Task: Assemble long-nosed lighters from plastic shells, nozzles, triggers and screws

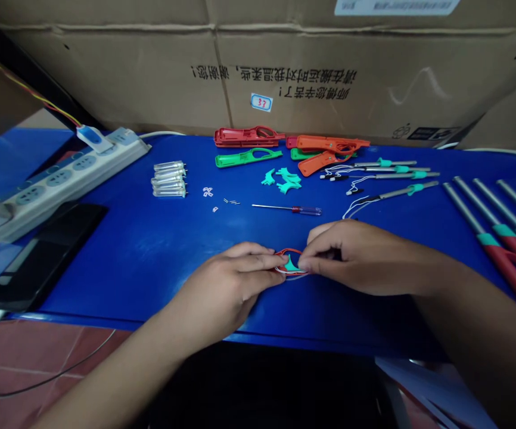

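Observation:
A red plastic handle shell (290, 251) lies between my hands near the table's front edge, with a teal trigger piece (291, 264) and a white wire in its loop. My left hand (235, 277) covers the shell's left part, its fingers closed on it. At the loop's right side my right hand (351, 253) pinches with thumb and forefinger; whatever is between the fingertips is hidden. Beyond my hands a screwdriver (305, 210) lies flat, and loose teal triggers (288, 180) are behind it. Metal rods with white wires (396, 193) rest at the right.
Red (244, 138), green (246, 158) and orange shells (325, 143) lie along a cardboard box (151, 77). Clear tubes (169, 180) and small metal pins (232, 202) are further left. A power strip (70, 179) and black phone (43, 256) sit left, several assembled lighters (515, 262) right.

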Available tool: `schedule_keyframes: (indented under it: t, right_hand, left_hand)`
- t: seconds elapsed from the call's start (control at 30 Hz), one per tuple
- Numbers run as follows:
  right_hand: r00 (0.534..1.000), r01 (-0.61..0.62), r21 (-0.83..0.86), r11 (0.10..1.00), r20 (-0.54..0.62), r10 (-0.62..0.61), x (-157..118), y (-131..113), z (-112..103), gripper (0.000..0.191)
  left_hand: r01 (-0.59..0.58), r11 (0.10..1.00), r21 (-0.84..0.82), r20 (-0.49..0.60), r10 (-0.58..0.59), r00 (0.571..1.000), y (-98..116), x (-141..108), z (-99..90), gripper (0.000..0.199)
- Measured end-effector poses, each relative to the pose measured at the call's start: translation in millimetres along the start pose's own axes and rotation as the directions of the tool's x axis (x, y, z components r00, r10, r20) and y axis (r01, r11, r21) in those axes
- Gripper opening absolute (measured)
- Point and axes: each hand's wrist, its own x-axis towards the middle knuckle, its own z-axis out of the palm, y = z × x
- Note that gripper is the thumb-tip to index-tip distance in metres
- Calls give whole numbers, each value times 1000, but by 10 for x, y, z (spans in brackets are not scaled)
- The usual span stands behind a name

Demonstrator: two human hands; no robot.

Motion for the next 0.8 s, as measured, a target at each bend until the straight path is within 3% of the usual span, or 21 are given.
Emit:
schedule_keyframes:
  t: [0.2, 0.37, 0.47, 0.6, 0.7, 0.8]
  right_hand:
    - [996, -82, -19, 996, -22, 81, -31, 15, -44, 21]
    - [1000, 26, -106, 994, 17, -25, -70, 51, -55, 12]
    - [997, 78, -126, 989, 26, -76, -67, 66, -54, 13]
    - [988, 153, -130, 980, 9, -153, -73, 86, -47, 16]
    - [975, 221, -211, 952, 11, -223, -144, 88, -25, 18]
    - [975, 208, -338, 918, -1, -221, -269, 74, 33, 17]
  left_hand:
    - [-16, 1000, 25, -3, 16, 1000, -9, -23, 6, 29]
    - [6, 1000, 2, 18, -6, 1000, 22, 6, 3, 29]
    - [50, 999, 3, 45, -50, 998, 45, 17, 6, 30]
    - [20, 997, 73, 78, -25, 997, 69, 17, 4, 38]
    - [-2, 995, 97, 87, -7, 996, 79, 17, 0, 38]
    - [-7, 995, 104, 87, -2, 996, 81, 19, -1, 37]
